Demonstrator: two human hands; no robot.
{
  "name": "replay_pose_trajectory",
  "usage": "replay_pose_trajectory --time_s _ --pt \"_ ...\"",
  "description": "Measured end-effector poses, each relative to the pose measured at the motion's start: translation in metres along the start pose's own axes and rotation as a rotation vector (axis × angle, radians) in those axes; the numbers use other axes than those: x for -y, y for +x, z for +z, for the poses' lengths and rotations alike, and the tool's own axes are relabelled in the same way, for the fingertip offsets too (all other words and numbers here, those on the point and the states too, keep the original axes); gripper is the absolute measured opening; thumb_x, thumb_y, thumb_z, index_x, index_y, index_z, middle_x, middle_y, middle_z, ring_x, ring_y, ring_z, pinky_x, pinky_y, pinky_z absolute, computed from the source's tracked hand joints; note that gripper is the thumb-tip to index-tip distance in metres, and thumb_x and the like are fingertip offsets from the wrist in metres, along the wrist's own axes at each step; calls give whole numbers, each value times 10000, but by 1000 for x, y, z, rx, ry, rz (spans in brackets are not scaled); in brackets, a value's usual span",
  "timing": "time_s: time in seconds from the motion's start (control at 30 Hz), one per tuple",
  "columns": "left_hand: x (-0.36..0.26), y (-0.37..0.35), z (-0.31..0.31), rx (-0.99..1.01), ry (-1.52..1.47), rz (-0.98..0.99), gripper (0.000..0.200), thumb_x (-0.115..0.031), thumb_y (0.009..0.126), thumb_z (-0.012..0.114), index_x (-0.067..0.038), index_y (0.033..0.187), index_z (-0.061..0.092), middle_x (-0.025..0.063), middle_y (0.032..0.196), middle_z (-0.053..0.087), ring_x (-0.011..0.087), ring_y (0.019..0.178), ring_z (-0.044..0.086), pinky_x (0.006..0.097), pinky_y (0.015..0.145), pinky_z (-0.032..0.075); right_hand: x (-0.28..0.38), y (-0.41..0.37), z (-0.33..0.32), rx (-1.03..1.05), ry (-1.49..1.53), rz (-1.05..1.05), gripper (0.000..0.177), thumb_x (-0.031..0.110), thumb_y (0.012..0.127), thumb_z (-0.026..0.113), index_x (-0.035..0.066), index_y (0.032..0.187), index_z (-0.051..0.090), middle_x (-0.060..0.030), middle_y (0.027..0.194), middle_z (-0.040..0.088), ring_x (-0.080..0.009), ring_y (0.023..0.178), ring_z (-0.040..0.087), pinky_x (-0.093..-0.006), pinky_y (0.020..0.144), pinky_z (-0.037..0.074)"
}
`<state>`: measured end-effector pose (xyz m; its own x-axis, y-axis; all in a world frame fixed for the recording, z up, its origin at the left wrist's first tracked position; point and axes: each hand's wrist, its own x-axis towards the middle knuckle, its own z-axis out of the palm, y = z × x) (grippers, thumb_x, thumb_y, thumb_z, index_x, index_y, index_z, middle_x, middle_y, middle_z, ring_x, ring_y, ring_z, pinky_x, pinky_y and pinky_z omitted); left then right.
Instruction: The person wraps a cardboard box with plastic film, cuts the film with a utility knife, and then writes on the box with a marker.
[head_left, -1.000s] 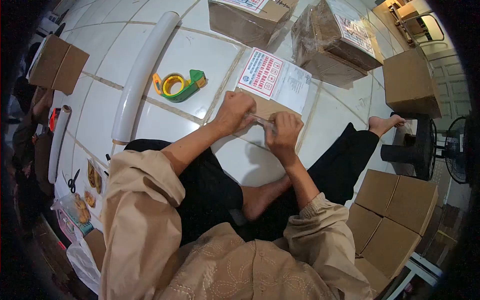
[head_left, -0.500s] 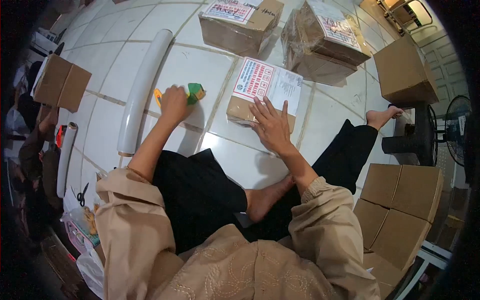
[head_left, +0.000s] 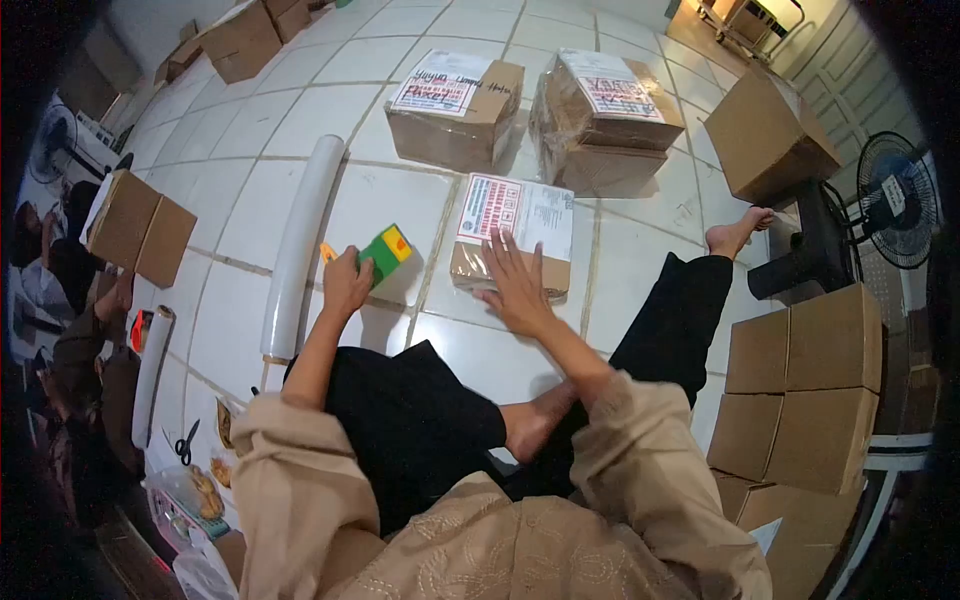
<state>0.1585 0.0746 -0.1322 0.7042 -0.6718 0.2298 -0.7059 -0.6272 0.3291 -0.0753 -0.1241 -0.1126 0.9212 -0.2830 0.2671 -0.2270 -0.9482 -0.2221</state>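
Observation:
My left hand (head_left: 347,283) is closed round a flat green and yellow object (head_left: 388,254) above the floor. Beside its fingers on the left shows a small orange piece (head_left: 327,253); whether it is also held is unclear. My right hand (head_left: 518,287) lies with fingers spread on a small cardboard box (head_left: 556,278), which has a white label with red print (head_left: 490,205) on top and shiny clear wrapping. Left of my left hand, a long roll of clear film (head_left: 302,250) lies on the tiles.
Wrapped, labelled boxes (head_left: 455,110) (head_left: 605,120) stand beyond. On the right are a tilted box (head_left: 770,135), a black fan (head_left: 893,200) and stacked cartons (head_left: 800,380). Scissors (head_left: 187,442) and a thinner roll (head_left: 152,375) lie left, near another person (head_left: 85,340).
The view has tilted up, so the boxes appear lower and more of the far floor shows. The green and yellow object has turned and shows more of its face. My right hand remains on the box.

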Motion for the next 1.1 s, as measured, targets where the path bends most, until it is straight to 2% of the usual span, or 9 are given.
replay_pose_trajectory --time_s 0.03,0.1,0.17,0.23,0.53,0.6,0.77,0.93,1.1 --pt "-15 -7 -24 42 -142 -110 313 -328 777 628 -26 738 555 150 653 571 344 695 583 435 616 428 6 -13 1 -7 -4 2 653 381 869 506 67 1391 270 -122 1446 264 -251 1348 216 -558 1071 117" --pt "-57 -34 -73 95 -283 -68 411 -400 741 667 -31 621 529 138 536 506 330 563 545 418 529 407 18 -42 5 27 994 242 680 319 874 553 49 1405 225 -149 1418 306 -256 1326 275 -463 1079 203" --pt "-83 -66 -92 88 -380 191 450 -428 704 700 -39 577 514 115 519 488 292 498 491 392 514 395 38 -60 -14 200 1768 408 668 303 884 559 55 1407 225 -155 1370 375 -238 1277 357 -376 1057 274" --pt "-99 -88 -98 70 -409 395 436 -413 681 727 -51 568 513 102 517 486 271 469 456 362 492 373 53 -73 -20 286 2112 393 498 153 903 530 23 1347 346 -134 1280 472 -196 1165 467 -334 981 387" --pt "-117 -99 -114 194 -520 442 361 -387 675 744 -76 613 572 64 495 493 228 421 460 311 492 364 60 -102 -31 257 2132 694 230 76 878 555 -58 1065 572 -134 998 620 -178 914 609 -309 850 491" --pt "-116 -98 -116 275 -302 612 376 -434 683 725 -85 633 594 70 504 510 228 444 497 308 512 385 37 -113 -33 256 1799 800 245 110 864 588 -61 1039 576 -122 947 629 -172 885 609 -305 815 498" --pt "-33 -64 -86 193 -166 608 447 -503 703 684 -80 615 570 50 491 486 231 441 479 349 544 401 -66 -136 -24 -109 1681 1062 162 33 835 587 -43 977 576 -97 867 619 -189 777 612 -311 731 511" --pt "-28 -35 -54 326 -53 689 431 -470 779 613 -52 737 516 99 749 539 256 758 534 370 740 381 -80 -133 12 -303 1774 911 192 45 837 566 -56 1001 560 -123 905 611 -207 847 602 -298 799 466" --pt "-21 -25 -23 319 31 708 421 -453 783 605 -45 813 509 109 821 554 262 834 545 376 765 384 -77 -121 33 -401 1560 929 224 49 826 583 -54 1021 545 -108 914 601 -181 885 587 -267 834 438"
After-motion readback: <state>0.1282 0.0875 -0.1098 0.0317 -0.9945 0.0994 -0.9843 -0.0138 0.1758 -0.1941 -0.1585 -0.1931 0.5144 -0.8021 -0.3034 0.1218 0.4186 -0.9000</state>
